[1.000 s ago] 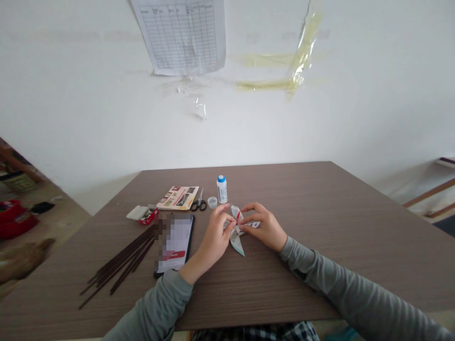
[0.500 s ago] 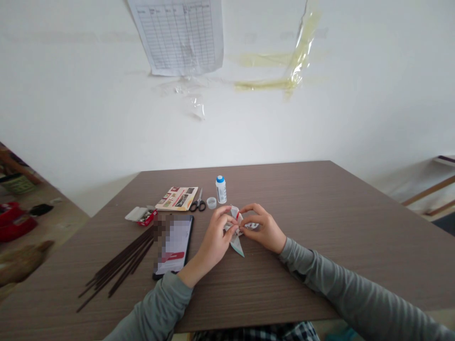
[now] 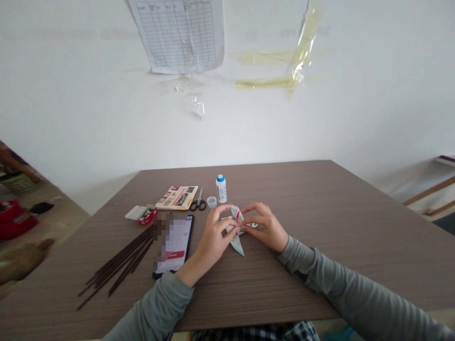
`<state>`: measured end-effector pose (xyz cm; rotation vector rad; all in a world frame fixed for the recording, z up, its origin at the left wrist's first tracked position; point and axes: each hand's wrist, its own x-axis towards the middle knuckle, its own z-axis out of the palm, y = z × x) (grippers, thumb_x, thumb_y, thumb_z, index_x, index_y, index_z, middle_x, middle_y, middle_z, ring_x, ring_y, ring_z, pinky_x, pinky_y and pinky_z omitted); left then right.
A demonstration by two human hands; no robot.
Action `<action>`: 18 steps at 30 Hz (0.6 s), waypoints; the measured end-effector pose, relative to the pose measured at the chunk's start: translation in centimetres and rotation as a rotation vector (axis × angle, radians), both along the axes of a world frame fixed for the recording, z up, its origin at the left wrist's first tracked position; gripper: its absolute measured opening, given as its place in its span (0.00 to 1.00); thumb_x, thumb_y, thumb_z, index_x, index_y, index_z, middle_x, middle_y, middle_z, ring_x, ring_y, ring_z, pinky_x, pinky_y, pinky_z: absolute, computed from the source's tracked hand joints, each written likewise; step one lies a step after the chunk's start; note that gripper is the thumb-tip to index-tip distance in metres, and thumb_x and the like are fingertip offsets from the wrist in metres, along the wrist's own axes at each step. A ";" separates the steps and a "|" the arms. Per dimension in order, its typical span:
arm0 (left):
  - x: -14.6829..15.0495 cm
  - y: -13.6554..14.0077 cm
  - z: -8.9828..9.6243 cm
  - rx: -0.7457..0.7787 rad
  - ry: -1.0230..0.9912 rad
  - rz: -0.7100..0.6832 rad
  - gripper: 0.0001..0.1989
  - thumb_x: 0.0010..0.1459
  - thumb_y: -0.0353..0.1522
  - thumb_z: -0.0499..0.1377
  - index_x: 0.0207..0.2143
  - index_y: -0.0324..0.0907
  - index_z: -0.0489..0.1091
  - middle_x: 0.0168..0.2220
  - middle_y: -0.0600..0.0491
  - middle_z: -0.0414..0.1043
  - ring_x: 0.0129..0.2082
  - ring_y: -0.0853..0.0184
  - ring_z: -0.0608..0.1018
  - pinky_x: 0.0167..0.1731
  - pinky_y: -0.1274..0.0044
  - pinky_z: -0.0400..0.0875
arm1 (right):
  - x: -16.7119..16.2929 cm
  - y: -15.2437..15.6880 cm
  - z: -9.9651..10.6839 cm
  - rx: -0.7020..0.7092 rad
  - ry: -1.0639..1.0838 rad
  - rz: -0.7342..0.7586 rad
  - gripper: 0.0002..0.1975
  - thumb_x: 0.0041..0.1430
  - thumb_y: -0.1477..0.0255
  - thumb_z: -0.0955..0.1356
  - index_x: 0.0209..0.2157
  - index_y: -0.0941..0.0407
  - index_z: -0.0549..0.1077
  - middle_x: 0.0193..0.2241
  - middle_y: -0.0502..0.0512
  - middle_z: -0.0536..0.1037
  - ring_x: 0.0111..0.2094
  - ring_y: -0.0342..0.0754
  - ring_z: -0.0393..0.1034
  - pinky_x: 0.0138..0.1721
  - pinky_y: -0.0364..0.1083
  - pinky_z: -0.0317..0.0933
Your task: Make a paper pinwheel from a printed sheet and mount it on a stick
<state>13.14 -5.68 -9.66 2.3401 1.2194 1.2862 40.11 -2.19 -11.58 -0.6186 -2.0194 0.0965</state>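
Between my hands is a paper pinwheel (image 3: 237,245), printed in white, red and pale green, its pointed blades sticking out around a folded middle. My left hand (image 3: 212,239) pinches it near the centre with thumb and fingertips. From the other side, my right hand (image 3: 267,229) also has thumb and fingers closed at the centre. Whatever small piece may lie between the fingertips is hidden. Just beyond stands a white glue bottle (image 3: 221,191) with a blue top, and beside it a clear round cap (image 3: 212,202).
Left of the hands lie a phone (image 3: 176,244), a bundle of dark thin sticks (image 3: 122,258), an open red box (image 3: 147,218) of small metal pieces, a printed card (image 3: 177,197) and black-handled scissors (image 3: 198,204). A white wall (image 3: 249,132) rises behind the table (image 3: 302,194).
My left fingers have shifted slightly at the pinwheel's centre. The right hand has moved a touch to the right. The phone's screen now shows different content.
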 end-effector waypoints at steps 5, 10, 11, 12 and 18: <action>0.2 -0.4 0.6 0.031 0.047 0.035 0.11 0.74 0.27 0.76 0.42 0.56 0.91 0.70 0.44 0.89 0.72 0.38 0.90 0.79 0.41 0.85 | 0.1 -0.1 0.2 -0.025 -0.008 0.004 0.03 0.81 0.70 0.83 0.49 0.45 0.94 0.55 0.60 0.94 0.56 0.61 0.89 0.64 0.64 0.82; 0.1 -0.4 0.6 0.049 0.087 0.050 0.12 0.74 0.26 0.77 0.42 0.57 0.92 0.70 0.45 0.89 0.73 0.39 0.90 0.81 0.39 0.83 | 0.1 0.0 0.1 -0.012 -0.025 0.004 0.04 0.80 0.71 0.84 0.48 0.45 0.94 0.55 0.60 0.94 0.56 0.62 0.89 0.67 0.66 0.81; 0.1 -0.4 0.5 0.054 0.094 0.053 0.12 0.74 0.26 0.76 0.43 0.56 0.93 0.71 0.45 0.89 0.73 0.40 0.90 0.81 0.39 0.83 | 0.2 0.0 0.1 -0.003 -0.029 0.000 0.05 0.79 0.72 0.84 0.48 0.45 0.94 0.56 0.60 0.94 0.56 0.62 0.89 0.67 0.67 0.81; 0.0 -0.3 0.3 0.060 0.097 0.057 0.13 0.74 0.25 0.76 0.44 0.56 0.93 0.71 0.45 0.89 0.72 0.41 0.90 0.81 0.40 0.83 | 0.2 0.0 0.1 0.010 -0.032 -0.006 0.05 0.79 0.72 0.84 0.48 0.45 0.94 0.56 0.60 0.94 0.56 0.62 0.89 0.66 0.67 0.81; -0.4 1.0 0.3 0.034 0.100 0.174 0.14 0.75 0.22 0.75 0.45 0.52 0.94 0.68 0.45 0.90 0.70 0.44 0.90 0.77 0.43 0.85 | 0.7 0.3 0.4 0.059 -0.061 -0.006 0.06 0.81 0.73 0.82 0.48 0.45 0.94 0.56 0.61 0.94 0.55 0.62 0.90 0.64 0.66 0.82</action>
